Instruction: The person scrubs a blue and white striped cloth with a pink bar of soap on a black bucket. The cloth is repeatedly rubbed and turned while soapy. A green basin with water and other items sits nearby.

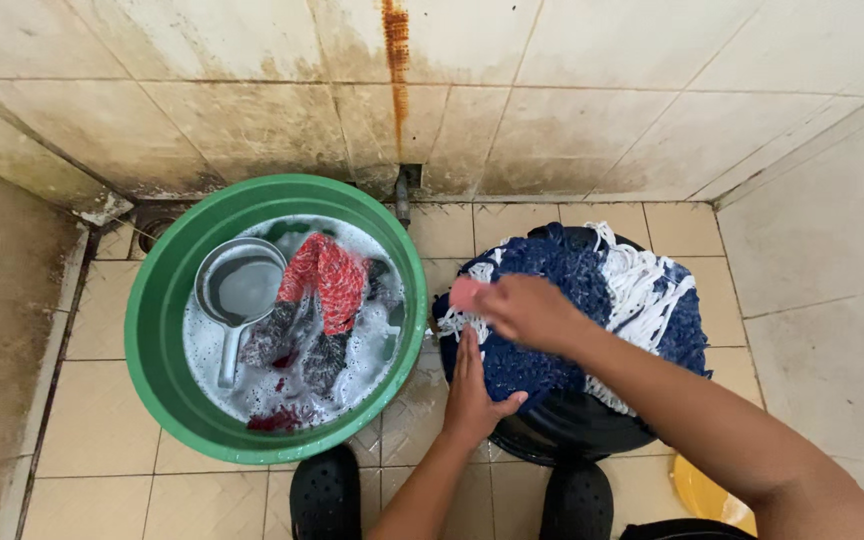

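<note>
The right hand grips a pink soap bar, mostly hidden by fingers, on a blue-and-white knitted cloth draped over a black bucket. The left hand lies flat, unclenched, on the cloth's edge. Beside it, a green basin holds suds, clothes and a grey scoop.

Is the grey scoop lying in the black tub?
No, the grey scoop floats in the soapy water of the green basin, beside the black tub.

Two hands, two basins.
</note>
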